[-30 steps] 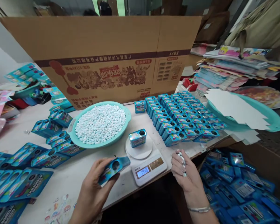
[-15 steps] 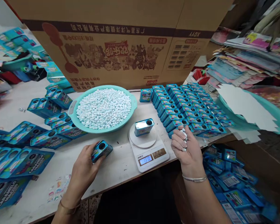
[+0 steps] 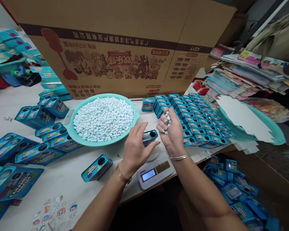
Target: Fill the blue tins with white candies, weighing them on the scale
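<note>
My left hand (image 3: 138,146) is spread, thumb and fingers apart, close beside a blue tin (image 3: 149,136) with a round hole in its top. That tin stands on the white kitchen scale (image 3: 156,175), whose display seems to read 136.8; the hand hides part of both. Curled fingers of my right hand (image 3: 170,133) hold several small white candies (image 3: 168,122), just right of the tin. Another blue tin (image 3: 96,168) stands by itself on the table, left of my left forearm. A teal basin (image 3: 69,123) full of pale candies (image 3: 103,118) lies beyond my left hand.
Rows of blue tins (image 3: 198,118) stand at the right, and more tins (image 3: 40,152) at the left. A large cardboard box (image 3: 127,38) closes off the back. Lower right, a carton holds a heap of blue tins (image 3: 233,186). Stickers (image 3: 60,211) lie near the front edge.
My left hand has let go of a tin, leaving it on the table, and moved right to the tin on the scale. My right hand has moved left toward the scale with the candies.
</note>
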The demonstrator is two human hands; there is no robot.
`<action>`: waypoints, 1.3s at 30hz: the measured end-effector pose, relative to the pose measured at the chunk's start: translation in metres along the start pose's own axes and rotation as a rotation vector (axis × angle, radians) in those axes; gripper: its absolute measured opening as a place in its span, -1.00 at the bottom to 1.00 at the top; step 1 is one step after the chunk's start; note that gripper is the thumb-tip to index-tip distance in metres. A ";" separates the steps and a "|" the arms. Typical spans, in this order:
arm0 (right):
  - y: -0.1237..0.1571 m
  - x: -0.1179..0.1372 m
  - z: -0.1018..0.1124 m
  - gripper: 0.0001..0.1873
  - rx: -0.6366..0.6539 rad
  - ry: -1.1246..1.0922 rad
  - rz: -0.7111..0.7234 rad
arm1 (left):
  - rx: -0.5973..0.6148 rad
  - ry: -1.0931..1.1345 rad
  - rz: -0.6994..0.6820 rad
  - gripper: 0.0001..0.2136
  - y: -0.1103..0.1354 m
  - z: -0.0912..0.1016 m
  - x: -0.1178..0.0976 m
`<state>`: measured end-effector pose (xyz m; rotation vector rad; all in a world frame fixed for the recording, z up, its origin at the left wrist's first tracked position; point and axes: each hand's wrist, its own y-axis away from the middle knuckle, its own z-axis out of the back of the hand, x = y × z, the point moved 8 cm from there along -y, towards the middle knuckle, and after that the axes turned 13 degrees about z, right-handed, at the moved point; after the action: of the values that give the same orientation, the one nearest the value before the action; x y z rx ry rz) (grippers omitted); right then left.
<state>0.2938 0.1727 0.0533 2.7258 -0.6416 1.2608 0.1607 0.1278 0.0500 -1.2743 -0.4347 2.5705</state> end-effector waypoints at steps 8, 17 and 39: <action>-0.005 -0.015 0.006 -0.64 0.007 0.125 0.103 | 0.148 0.113 0.129 -0.73 -0.019 -0.043 0.020; -0.002 -0.016 0.006 -0.71 0.041 0.192 0.116 | 0.154 0.124 0.152 -0.73 -0.020 -0.042 0.021; -0.009 -0.001 0.022 -0.74 -0.090 -0.129 -0.159 | 0.224 -0.125 0.101 -0.55 -0.023 -0.042 0.015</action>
<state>0.3124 0.1759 0.0383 2.7378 -0.4679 1.0040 0.1876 0.1603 0.0233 -1.0884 -0.1009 2.7012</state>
